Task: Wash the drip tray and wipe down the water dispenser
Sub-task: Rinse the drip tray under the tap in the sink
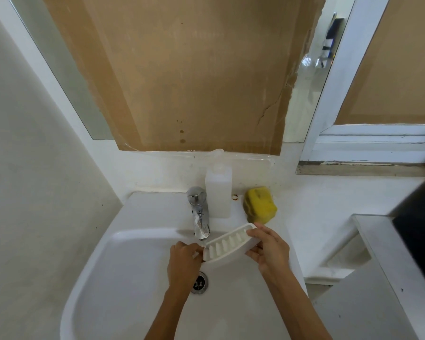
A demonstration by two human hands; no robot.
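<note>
A white slotted drip tray [227, 245] is held tilted over the white sink [138, 266], just under the chrome tap [199, 214]. My left hand [183, 262] grips the tray's near left end with curled fingers. My right hand [268, 249] holds its far right end, thumb on top and fingers beneath. The tray's underside is hidden. I cannot tell whether water runs from the tap.
A white plastic bottle [218, 190] stands behind the tap, and a yellow sponge [260, 204] lies on the ledge to its right. The drain [199, 282] sits below my left wrist. At right stands a white cabinet top [378, 278] with a dark object [422, 229].
</note>
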